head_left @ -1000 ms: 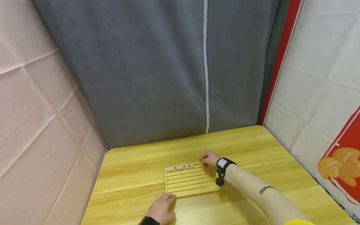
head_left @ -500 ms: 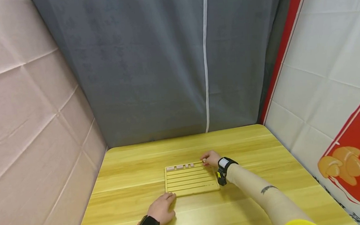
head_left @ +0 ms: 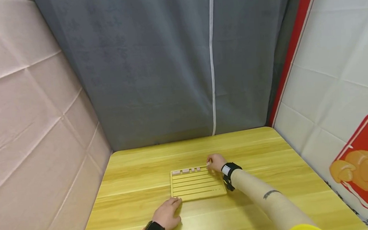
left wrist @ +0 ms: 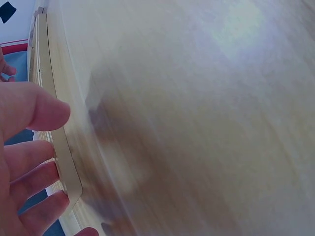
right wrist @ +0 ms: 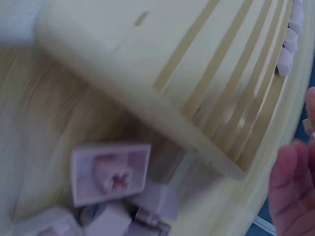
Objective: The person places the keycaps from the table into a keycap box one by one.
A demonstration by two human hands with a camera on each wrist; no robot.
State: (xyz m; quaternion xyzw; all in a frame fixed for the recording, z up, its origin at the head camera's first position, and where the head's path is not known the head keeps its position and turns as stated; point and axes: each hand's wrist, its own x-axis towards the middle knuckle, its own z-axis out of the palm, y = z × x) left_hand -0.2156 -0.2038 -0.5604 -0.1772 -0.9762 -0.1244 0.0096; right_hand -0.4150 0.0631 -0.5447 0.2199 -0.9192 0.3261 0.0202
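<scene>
My left hand (head_left: 167, 213) rests flat and relaxed on the bench (head_left: 136, 167), fingertips touching the near-left corner of the slotted tray (head_left: 197, 186). My right hand (head_left: 216, 162) is at the tray's far-right corner; its grasp I cannot tell. Small keycaps (head_left: 186, 170) sit in the farthest slot.

Bright even light, sharp wide-angle head view, heavy motion blur in both wrist views
</scene>
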